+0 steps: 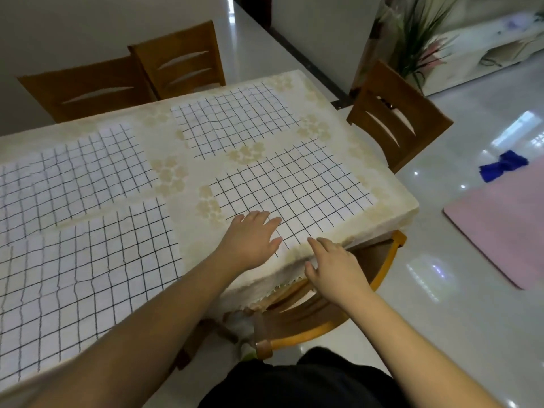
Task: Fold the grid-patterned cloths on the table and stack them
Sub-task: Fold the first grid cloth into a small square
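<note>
Several white cloths with black grid lines lie flat and unfolded on the table. The near right cloth (294,189) reaches the table's front edge. My left hand (250,242) rests flat on its near corner, fingers spread. My right hand (332,266) is at the table edge just right of that, fingertips touching the cloth's near edge, holding nothing. Another cloth (232,119) lies at the far right, one (76,172) at the far left, and one (88,275) at the near left.
The table (170,172) wears a cream floral tablecloth. Wooden chairs stand at the back (176,60), at the right end (397,119) and tucked under the near edge (338,316). A pink mat (500,231) and a blue cloth (503,169) lie on the glossy floor.
</note>
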Demonstrator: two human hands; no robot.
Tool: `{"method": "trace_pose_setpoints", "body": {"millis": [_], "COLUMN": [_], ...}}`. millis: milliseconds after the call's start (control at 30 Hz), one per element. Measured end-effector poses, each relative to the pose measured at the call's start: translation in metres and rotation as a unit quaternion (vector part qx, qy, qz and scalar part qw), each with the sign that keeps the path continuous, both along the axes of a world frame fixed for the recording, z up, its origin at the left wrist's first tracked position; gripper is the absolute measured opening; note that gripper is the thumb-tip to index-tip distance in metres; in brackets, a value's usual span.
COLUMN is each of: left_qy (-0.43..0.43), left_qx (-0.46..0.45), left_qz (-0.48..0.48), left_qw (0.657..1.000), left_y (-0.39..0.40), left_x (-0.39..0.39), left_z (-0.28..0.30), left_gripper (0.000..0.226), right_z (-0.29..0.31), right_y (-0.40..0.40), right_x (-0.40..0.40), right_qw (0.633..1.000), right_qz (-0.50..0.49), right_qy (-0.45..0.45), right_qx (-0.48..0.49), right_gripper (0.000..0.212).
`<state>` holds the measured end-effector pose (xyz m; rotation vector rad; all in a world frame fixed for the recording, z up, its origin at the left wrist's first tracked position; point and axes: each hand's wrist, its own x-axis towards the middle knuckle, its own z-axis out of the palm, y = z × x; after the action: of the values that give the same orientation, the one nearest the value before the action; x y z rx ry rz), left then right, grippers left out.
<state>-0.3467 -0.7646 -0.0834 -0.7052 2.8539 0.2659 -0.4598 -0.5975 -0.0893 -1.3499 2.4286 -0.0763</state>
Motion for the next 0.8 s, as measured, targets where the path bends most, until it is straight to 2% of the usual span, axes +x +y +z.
{"method": "trace_pose_setpoints", "body": {"millis": [167, 567, 700, 800], "left_qy": [0.02, -0.067, -0.077, -0.103], "left_qx": [0.041, 0.036, 0.038, 0.042], "left_qz": [-0.037, -0.054, -0.059, -0.052], "left_qw": [0.998, 0.996, 0.994, 0.992], "left_y": [-0.033, -0.105, -0.117, -0.131], "left_x": [-0.023, -0.092, -0.124, -0.143], "left_z": [-0.018, -0.074, -0.098, -0.118], "left_gripper": [0.051, 0.054, 0.053, 0.054], "right_z": [-0.014, -0.075, -0.107, -0.128], "right_y": [-0.009, -0.063, -0.083, -0.097], "right_x": [-0.008, -0.086, -0.106, -0.113], "right_qw": [1.0, 0.998, 0.996, 0.988], "right_qz": [-0.025, -0.032, -0.075, -0.153], "right_qy": [-0.01, -0.016, -0.026, 0.0], "right_qx": [0.015, 0.047, 0.031, 0.001], "right_gripper": [0.058, 0.055, 0.057, 0.062]}}
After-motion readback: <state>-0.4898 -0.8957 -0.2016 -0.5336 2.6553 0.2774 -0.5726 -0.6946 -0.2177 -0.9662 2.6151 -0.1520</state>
